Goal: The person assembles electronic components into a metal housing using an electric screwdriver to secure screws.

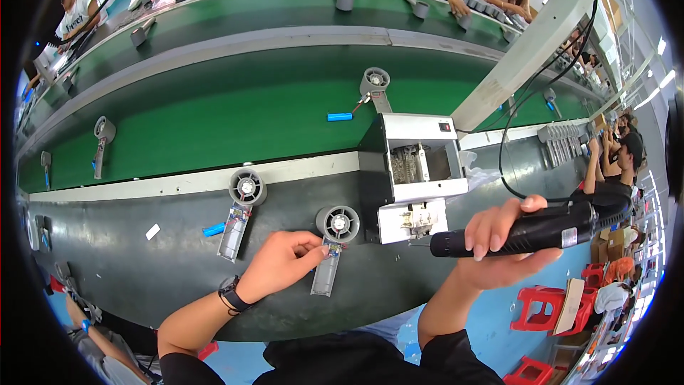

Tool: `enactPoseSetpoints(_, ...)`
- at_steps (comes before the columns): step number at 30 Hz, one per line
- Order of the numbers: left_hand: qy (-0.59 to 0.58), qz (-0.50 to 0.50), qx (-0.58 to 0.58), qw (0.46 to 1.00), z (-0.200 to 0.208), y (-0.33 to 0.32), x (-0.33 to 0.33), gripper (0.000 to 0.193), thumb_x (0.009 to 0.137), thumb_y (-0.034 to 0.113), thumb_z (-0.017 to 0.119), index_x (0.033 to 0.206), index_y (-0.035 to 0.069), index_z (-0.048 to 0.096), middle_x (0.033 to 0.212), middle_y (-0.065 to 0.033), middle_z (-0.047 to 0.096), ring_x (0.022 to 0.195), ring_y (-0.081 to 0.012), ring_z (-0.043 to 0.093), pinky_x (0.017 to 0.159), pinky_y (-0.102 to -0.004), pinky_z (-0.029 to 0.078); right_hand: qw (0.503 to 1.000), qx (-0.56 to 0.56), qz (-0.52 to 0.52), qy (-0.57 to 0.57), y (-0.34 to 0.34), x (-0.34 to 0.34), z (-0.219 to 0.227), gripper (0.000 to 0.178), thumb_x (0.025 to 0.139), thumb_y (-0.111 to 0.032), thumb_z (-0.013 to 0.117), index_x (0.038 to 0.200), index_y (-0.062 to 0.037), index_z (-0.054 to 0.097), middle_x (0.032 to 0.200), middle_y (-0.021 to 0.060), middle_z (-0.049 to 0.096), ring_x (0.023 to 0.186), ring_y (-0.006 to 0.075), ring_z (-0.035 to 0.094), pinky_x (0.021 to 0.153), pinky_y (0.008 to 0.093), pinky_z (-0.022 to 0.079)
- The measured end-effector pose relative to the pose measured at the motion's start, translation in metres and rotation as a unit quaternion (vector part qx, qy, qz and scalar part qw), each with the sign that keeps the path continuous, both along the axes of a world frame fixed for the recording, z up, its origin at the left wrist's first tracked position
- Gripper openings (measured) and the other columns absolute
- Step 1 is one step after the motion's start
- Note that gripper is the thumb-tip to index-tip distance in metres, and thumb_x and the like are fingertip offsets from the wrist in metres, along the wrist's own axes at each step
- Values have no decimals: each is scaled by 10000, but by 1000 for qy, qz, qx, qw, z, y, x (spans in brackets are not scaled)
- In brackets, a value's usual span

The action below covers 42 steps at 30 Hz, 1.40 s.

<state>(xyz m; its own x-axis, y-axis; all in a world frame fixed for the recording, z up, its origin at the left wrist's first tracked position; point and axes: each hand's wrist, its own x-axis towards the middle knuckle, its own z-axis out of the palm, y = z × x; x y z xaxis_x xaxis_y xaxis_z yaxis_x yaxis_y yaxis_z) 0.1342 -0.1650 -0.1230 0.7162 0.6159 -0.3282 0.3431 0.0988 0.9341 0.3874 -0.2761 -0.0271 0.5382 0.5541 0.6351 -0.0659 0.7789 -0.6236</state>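
My right hand (491,268) is wrapped round a black electric screwdriver (531,232), held level with its thin bit towards the left. The bit's tip is close to the front of a screw feeder (422,191), a black and white box with a tray of screws. On the dark bench, an opened grey handheld fan (338,224) lies with its handle towards me. My left hand (279,265) has its fingers closed on the small circuit board at the top of that handle, partly hiding it.
Left of my hand lies another opened fan (246,187) with a blue battery (213,229) beside it. Beyond, a green conveyor belt (278,121) carries more fans and a blue battery. A slanted white post (531,50) and a hanging black cable (502,150) rise behind the feeder. Co-workers sit around.
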Motion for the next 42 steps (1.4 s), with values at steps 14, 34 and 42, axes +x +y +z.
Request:
enactPoseSetpoints(14, -32, 14, 10, 999, -8, -3, 2, 226, 916, 182, 647, 876, -37, 680, 561, -3, 542, 525, -36, 398, 479, -258, 317, 966, 100, -238, 25, 39, 26, 7, 683, 949, -663, 445, 1228, -40, 452, 739, 44, 484, 556, 145, 487, 560, 306, 441)
enactPoseSetpoints(34, 9, -11, -12, 1000, 5, 0, 1, 198, 931, 136, 662, 902, -59, 678, 680, 22, 615, 621, -6, 468, 527, -213, 356, 989, 7, -107, -102, -11, -9, -29, 679, 905, -654, 548, 1132, -27, 419, 687, 65, 504, 477, 144, 504, 444, 284, 447)
enactPoseSetpoints(42, 16, -20, 9, 1000, 9, 1, 2, 194, 930, 128, 656, 926, -64, 681, 685, 17, 622, 627, -14, 476, 535, -217, 372, 976, -201, 26, -84, 28, 16, -6, 682, 924, -650, 509, 1119, 0, 437, 627, 52, 477, 441, 122, 454, 425, 272, 411)
